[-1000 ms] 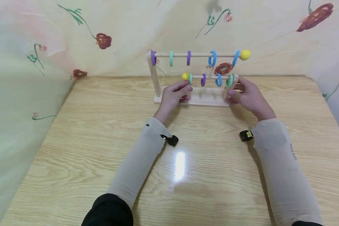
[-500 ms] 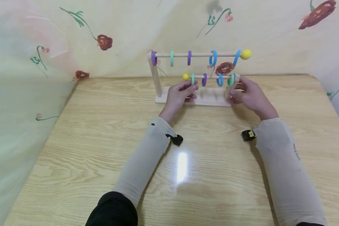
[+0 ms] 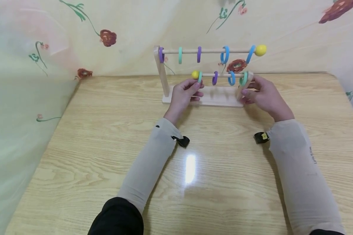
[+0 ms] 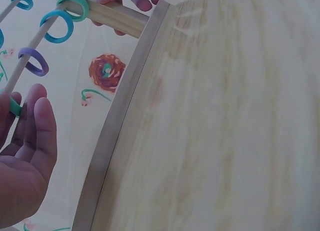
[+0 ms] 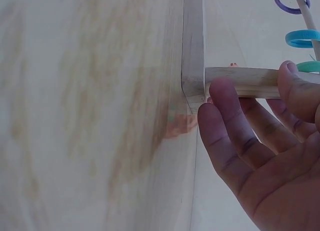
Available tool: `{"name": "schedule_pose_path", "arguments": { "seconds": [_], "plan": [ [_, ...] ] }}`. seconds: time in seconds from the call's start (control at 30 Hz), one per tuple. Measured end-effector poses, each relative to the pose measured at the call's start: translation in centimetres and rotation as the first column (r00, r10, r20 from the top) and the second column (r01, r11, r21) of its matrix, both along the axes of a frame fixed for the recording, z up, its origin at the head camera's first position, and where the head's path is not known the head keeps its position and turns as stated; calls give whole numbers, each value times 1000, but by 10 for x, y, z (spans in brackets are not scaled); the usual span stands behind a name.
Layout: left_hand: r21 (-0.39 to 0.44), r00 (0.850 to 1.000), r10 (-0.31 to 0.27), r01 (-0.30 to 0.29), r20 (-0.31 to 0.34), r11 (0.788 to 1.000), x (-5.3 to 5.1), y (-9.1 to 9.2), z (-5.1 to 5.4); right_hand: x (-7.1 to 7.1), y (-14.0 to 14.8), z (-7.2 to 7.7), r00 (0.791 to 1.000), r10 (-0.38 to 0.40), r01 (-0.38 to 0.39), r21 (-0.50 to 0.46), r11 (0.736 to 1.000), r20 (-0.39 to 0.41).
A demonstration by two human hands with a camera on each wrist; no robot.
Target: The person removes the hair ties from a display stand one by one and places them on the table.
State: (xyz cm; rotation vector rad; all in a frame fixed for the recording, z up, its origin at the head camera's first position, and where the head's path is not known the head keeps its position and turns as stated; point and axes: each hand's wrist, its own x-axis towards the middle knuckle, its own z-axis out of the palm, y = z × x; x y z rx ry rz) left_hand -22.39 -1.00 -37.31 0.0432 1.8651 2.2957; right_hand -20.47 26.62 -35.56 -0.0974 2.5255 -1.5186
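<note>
A wooden rack (image 3: pixel 217 101) stands on the table, with a long upper rod (image 3: pixel 209 51) and a shorter lower rod (image 3: pixel 223 75). My left hand (image 3: pixel 180 98) pinches the leftmost green ring (image 4: pixel 15 107) on the lower rod, beside its yellow end bead (image 3: pixel 195 74). Further along that rod hang a purple ring (image 3: pixel 215 78), a blue ring (image 3: pixel 231 78) and another green ring (image 3: pixel 243 78) near the right post. That short post (image 5: pixel 245 81) is held between the thumb and fingers of my right hand (image 3: pixel 266 96).
On the upper rod hang purple, green and blue rings, including a blue ring (image 3: pixel 225 54), with a yellow bead (image 3: pixel 260 50) at its right end. The tall left post (image 3: pixel 162 75) carries it. A flowered cloth (image 3: pixel 129 49) rises behind the wooden table (image 3: pixel 106 147).
My left hand first shifted slightly right along the lower rod, then its thumb rose to the leftmost green ring. My right hand keeps its hold on the post. The head view has tilted slightly.
</note>
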Motion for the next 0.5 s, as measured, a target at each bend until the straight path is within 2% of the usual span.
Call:
{"name": "schedule_pose_path", "arguments": {
  "seconds": [0.37,0.5],
  "plan": [
    [24,997,54,-53,-50,998,4,1,3,2,1,0,1000,-5,4,5,1000,9],
    [47,992,100,-97,-78,994,5,-2,5,1,0,1,1000,0,0,5,1000,10]
  ]
}}
